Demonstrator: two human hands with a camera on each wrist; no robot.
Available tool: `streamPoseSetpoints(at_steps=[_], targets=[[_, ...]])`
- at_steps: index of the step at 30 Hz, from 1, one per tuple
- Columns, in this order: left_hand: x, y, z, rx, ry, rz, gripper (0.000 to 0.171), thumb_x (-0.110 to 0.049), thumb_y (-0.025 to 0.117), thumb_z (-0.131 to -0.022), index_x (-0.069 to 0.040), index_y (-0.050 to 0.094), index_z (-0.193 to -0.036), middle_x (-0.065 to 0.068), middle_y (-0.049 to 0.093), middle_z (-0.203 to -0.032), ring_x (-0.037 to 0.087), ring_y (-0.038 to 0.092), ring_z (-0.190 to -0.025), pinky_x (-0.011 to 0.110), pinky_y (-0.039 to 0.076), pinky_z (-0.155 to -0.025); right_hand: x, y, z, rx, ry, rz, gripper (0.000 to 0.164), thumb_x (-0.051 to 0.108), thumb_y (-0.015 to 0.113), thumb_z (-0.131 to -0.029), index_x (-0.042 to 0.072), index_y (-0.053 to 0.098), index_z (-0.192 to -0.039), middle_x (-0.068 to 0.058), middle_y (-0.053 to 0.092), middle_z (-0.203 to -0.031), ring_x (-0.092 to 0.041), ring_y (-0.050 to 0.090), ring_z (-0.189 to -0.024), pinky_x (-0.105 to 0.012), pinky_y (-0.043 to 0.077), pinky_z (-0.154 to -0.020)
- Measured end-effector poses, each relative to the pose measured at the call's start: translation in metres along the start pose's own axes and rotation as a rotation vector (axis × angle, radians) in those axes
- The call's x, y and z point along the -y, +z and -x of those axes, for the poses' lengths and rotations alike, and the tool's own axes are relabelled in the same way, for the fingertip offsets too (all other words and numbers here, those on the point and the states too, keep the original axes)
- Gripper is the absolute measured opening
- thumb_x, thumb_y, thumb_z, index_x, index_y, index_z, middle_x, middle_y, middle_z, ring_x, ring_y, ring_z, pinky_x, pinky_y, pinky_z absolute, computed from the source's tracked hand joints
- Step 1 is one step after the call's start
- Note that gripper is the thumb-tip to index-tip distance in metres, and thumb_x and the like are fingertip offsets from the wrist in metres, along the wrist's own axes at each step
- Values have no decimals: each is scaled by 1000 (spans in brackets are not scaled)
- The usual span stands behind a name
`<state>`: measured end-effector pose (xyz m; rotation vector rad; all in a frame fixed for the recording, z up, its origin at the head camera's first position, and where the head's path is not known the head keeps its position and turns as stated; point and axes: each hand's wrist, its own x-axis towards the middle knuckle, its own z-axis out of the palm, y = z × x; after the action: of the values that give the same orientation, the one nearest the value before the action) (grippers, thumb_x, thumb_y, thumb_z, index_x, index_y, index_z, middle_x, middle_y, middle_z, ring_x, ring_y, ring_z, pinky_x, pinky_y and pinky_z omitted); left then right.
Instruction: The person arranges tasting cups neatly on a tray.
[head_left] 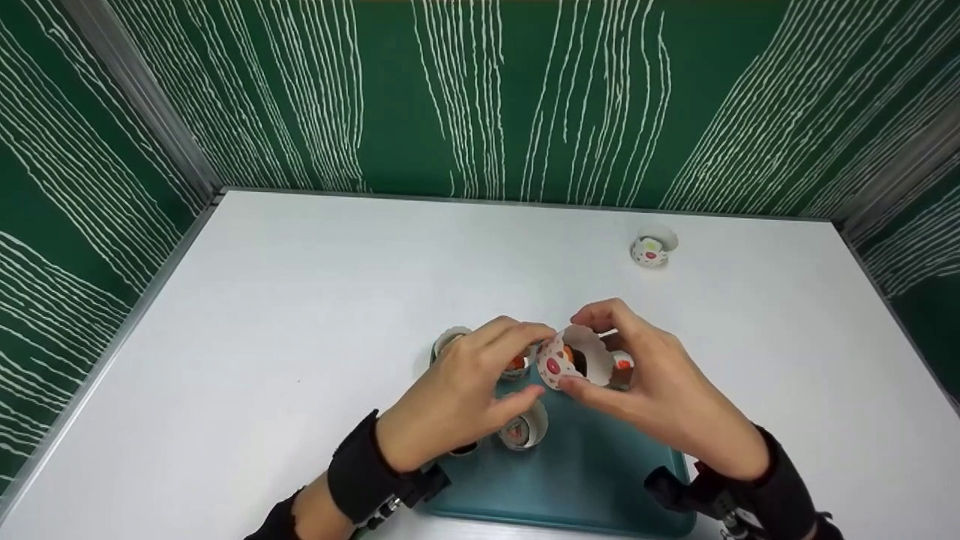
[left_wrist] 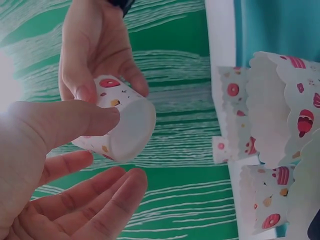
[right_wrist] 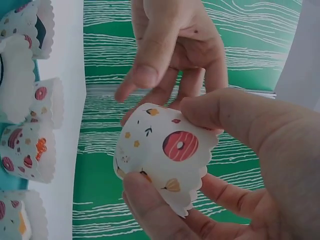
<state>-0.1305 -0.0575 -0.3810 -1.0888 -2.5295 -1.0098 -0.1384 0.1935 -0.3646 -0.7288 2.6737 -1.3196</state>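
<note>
My right hand [head_left: 664, 367] grips a white paper baking cup [head_left: 553, 367], printed with donuts and tilted with its scalloped rim toward that hand. Something dark and orange [head_left: 576, 358] shows inside it in the head view. On the cup's other side is my left hand [head_left: 465, 386], thumb and fingers spread apart. In the left wrist view its thumb [left_wrist: 95, 119] overlaps the cup; whether it touches cannot be told. Below the hands, a baking cup [head_left: 538, 424] with a round sushi-like piece [head_left: 516, 431] stands on a teal tray [head_left: 570, 472].
More baking cups stand at the tray's far side, partly hidden by the hands, one [head_left: 448, 339] behind the left hand. Another filled cup [head_left: 652, 247] sits alone at the back right of the white table [head_left: 300, 315]. Green walls with white lines enclose the table.
</note>
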Motion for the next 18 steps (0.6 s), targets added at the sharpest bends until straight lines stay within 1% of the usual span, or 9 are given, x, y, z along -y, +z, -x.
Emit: streamPoseSetpoints(at_steps=[5,9,11,14,18], targets=[[1,2,-1,-18,2,13,51,-18,81,-98,-7,62,-143,7,70,-127,13,69,-103,22,58,-88,-1,5,0,-7,-53,46,52,35,85,-95,22,55,-135,5,67,-127,-11,68,-99,-27,59,-74],[2,2,-1,-13,-8,18,51,-17,82,-97,-7,61,-142,8,70,-127,16,70,-104,23,58,-88,-2,8,0,-13,-85,55,51,35,85,-94,22,56,-134,6,67,-125,-9,64,-93,-26,58,-72],[2,2,-1,-8,-13,19,51,-16,82,-96,-7,61,-142,9,70,-127,17,70,-104,24,58,-87,-2,9,0,-14,-89,59,52,36,85,-94,22,56,-135,6,68,-126,-9,64,-94,-26,59,-73],[3,2,-1,-9,-12,17,51,-15,82,-96,-7,61,-142,9,71,-126,17,69,-101,23,58,-86,-2,9,-1,-3,-79,48,54,36,86,-93,22,55,-136,4,67,-129,-13,64,-98,-26,61,-75],[4,1,-2,-24,-6,5,50,-14,82,-95,-7,62,-141,8,72,-125,15,68,-96,23,57,-82,-2,7,-1,25,-60,39,58,32,88,-92,22,55,-139,2,65,-134,-17,66,-105,-28,62,-79]])
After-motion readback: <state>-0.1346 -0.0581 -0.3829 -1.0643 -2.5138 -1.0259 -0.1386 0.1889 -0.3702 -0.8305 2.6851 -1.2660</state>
